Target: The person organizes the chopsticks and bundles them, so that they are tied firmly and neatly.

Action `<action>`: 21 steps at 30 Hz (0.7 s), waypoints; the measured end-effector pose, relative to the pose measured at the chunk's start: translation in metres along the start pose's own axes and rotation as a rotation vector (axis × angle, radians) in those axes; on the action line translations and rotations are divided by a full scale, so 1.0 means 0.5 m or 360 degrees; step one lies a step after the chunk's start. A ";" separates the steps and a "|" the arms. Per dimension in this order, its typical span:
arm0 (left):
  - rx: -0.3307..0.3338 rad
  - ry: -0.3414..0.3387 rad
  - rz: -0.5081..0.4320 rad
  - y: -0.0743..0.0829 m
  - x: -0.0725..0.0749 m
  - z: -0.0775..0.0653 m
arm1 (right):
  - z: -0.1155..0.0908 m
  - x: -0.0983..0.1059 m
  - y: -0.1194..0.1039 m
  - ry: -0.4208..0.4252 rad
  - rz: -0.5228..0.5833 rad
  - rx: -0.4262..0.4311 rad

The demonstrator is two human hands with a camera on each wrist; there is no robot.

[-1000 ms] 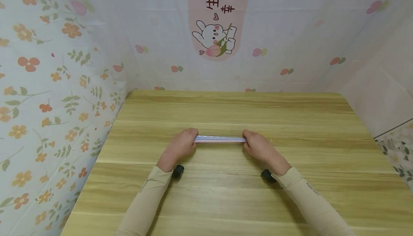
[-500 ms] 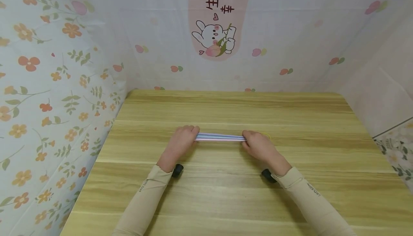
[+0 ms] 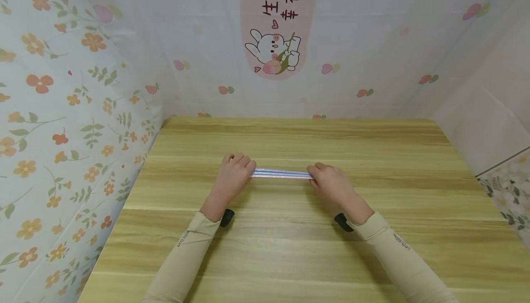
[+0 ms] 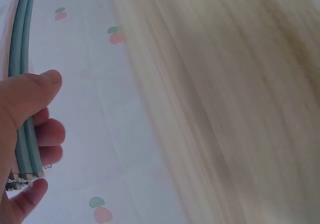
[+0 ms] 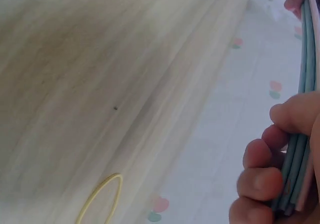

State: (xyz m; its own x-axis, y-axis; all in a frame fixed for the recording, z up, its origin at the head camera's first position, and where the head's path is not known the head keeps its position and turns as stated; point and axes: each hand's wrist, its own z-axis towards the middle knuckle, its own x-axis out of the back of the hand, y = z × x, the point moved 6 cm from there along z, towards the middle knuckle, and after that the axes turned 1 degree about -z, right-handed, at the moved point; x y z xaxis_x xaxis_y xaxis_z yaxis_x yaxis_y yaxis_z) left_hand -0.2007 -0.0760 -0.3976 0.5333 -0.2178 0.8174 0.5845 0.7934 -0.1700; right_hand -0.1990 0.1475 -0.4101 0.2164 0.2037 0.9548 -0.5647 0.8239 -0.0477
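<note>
Stick bundle [image 3: 282,174] stretches over the table [image 3: 285,252], fingers of the left hand [image 3: 233,176] curled round its nine-o'clock end and those of the right hand [image 3: 334,187] round its three-o'clock end, presumably keeping lengths together.

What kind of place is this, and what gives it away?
Probably a draped-off indoor table corner set up for hand work: a wood-grain table, a floral covering along the left side and a rabbit-print backdrop behind. Home or studio, can't tell.
</note>
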 end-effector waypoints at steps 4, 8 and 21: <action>-0.0016 -0.0033 -0.0010 0.000 0.005 0.005 | 0.003 0.005 -0.006 0.0028 -0.0024 0.0032; -0.0014 -0.0060 -0.0040 0.003 0.008 0.006 | 0.006 0.006 -0.009 0.0024 -0.0050 0.0020; 0.0015 -0.0173 -0.0010 0.014 0.004 0.007 | 0.013 0.016 -0.009 0.0185 -0.0184 -0.0046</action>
State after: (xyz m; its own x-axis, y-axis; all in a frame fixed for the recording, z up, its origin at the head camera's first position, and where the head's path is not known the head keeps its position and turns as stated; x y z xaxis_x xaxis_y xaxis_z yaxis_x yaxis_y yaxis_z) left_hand -0.1978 -0.0689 -0.3952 0.4598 -0.1600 0.8735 0.5815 0.7977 -0.1599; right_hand -0.1998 0.1421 -0.4004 0.3704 0.1650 0.9141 -0.5080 0.8599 0.0507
